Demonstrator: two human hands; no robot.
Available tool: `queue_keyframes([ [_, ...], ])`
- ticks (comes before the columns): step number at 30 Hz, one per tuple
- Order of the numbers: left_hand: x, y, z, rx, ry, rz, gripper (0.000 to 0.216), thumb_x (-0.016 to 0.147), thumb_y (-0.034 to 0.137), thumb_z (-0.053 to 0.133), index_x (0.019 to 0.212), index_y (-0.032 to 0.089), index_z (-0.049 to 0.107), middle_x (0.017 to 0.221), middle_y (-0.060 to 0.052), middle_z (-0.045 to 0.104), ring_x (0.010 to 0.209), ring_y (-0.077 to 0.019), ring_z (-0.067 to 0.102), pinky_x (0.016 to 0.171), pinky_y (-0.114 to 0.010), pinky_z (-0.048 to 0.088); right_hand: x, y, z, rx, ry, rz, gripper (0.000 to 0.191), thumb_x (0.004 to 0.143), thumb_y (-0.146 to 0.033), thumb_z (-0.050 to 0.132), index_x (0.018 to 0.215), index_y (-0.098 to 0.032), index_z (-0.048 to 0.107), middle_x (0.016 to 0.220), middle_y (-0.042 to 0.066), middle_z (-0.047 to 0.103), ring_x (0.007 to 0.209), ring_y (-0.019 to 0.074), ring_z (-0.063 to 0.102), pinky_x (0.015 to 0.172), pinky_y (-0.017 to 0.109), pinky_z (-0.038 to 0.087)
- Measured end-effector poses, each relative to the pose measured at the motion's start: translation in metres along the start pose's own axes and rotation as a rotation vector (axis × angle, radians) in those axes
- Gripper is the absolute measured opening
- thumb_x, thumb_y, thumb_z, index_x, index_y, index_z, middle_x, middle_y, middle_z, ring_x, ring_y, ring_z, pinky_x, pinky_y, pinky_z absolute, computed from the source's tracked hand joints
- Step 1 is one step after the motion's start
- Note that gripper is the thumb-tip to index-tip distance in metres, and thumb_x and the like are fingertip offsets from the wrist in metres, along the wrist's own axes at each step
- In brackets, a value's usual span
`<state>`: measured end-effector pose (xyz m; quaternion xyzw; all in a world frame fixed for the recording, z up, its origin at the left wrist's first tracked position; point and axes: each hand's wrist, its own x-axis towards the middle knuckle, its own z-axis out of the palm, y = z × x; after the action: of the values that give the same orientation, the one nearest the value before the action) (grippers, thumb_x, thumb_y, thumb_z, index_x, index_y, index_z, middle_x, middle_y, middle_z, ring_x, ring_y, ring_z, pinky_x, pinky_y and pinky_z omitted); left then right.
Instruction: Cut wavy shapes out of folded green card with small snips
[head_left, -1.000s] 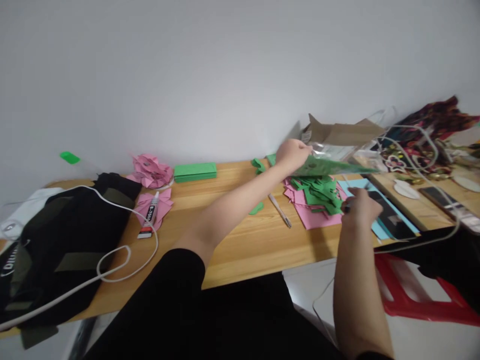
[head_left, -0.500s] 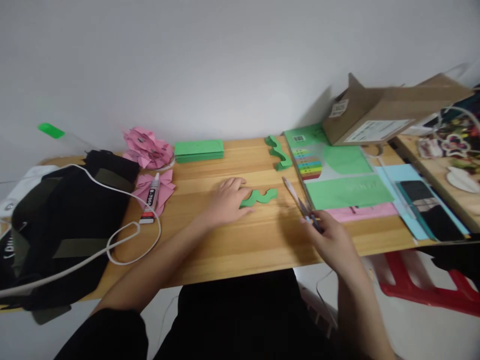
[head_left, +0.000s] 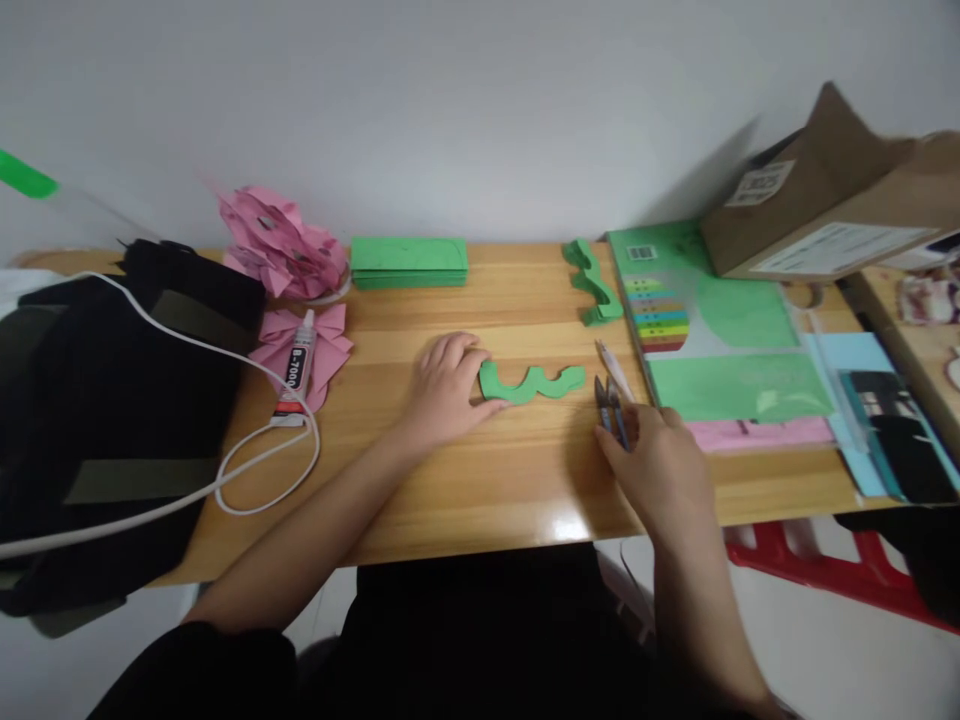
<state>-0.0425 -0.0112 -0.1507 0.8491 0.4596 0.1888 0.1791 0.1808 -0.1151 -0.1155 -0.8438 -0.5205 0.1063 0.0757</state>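
My left hand rests on the wooden table with its fingers curled onto the left end of a wavy green paper cutout. My right hand is closed round small scissors whose blades point away from me, just right of the cutout. A pen lies beside the blades. A second wavy green cutout lies farther back.
A stack of green strips, a pink paper flower, a glue tube on a pink bow and a black bag with a white cable sit left. Coloured paper packs, a phone and a cardboard box lie right.
My left hand came away from the plastic pack at the right and settled on the green cutout. My right hand moved left with the scissors. The view shifted, and the packs now lie flat.
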Motion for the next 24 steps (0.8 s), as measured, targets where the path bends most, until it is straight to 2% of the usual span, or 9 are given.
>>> queue_keyframes([
  [5,0.0,-0.001,0.002,-0.039,-0.006,0.005,0.046,0.068,0.041,0.084,0.101,0.02,0.06,0.13,-0.014,0.057,0.128,-0.0332,0.048,0.108,-0.05,0.036,0.012,-0.015,-0.001,0.033,0.078,-0.179,0.035,0.083,-0.036,0.057,0.106,-0.012,0.068,0.101,0.021,0.067,0.093,0.0368,0.063,0.078,0.048,0.05],
  [9,0.003,0.001,0.0,-0.103,0.012,-0.027,0.045,0.063,0.035,0.087,0.095,0.021,0.058,0.127,-0.011,0.059,0.126,-0.0324,0.049,0.106,-0.05,0.036,0.02,-0.026,0.0,0.111,0.045,-0.195,0.033,0.08,-0.037,0.06,0.1,-0.013,0.069,0.1,0.02,0.069,0.087,0.0343,0.065,0.076,0.047,0.051],
  [11,0.003,0.003,-0.001,-0.184,0.025,-0.067,0.042,0.061,0.029,0.088,0.088,0.021,0.057,0.117,-0.009,0.063,0.118,-0.0315,0.053,0.101,-0.049,0.038,0.021,-0.03,-0.001,0.179,0.041,-0.177,0.028,0.078,-0.037,0.061,0.092,-0.015,0.069,0.092,0.017,0.07,0.078,0.0301,0.065,0.07,0.042,0.051],
  [15,0.002,0.009,0.002,-0.461,0.03,-0.156,0.026,0.068,0.014,0.078,0.076,0.02,0.054,0.08,-0.001,0.064,0.084,-0.0219,0.059,0.086,-0.042,0.045,0.014,-0.032,-0.005,0.35,-0.111,-0.188,0.02,0.078,-0.038,0.062,0.078,-0.019,0.068,0.071,0.008,0.071,0.061,0.0218,0.063,0.06,0.033,0.047],
  [19,0.0,0.012,0.005,-0.625,0.065,-0.194,0.018,0.077,0.013,0.067,0.086,0.02,0.053,0.084,-0.001,0.065,0.075,-0.0146,0.061,0.072,-0.03,0.049,0.005,-0.037,-0.005,0.561,-0.35,-0.234,0.024,0.081,-0.042,0.062,0.074,-0.02,0.069,0.066,0.005,0.071,0.059,0.0199,0.063,0.056,0.03,0.047],
  [21,0.001,0.013,0.003,-0.822,0.075,-0.249,0.02,0.077,0.016,0.067,0.087,0.02,0.051,0.082,0.0,0.064,0.072,-0.0125,0.061,0.067,-0.026,0.049,0.003,-0.043,-0.002,0.69,-0.429,-0.278,0.029,0.086,-0.045,0.058,0.08,-0.02,0.071,0.069,0.004,0.071,0.064,0.0199,0.065,0.06,0.03,0.05],
  [24,0.001,0.013,-0.002,-1.085,0.018,-0.286,0.024,0.071,0.02,0.071,0.081,0.02,0.049,0.075,0.002,0.062,0.066,-0.0112,0.06,0.064,-0.026,0.049,0.006,-0.054,0.006,0.808,-0.382,-0.321,0.035,0.092,-0.046,0.048,0.092,-0.019,0.071,0.086,0.007,0.075,0.078,0.021,0.068,0.07,0.032,0.053],
])
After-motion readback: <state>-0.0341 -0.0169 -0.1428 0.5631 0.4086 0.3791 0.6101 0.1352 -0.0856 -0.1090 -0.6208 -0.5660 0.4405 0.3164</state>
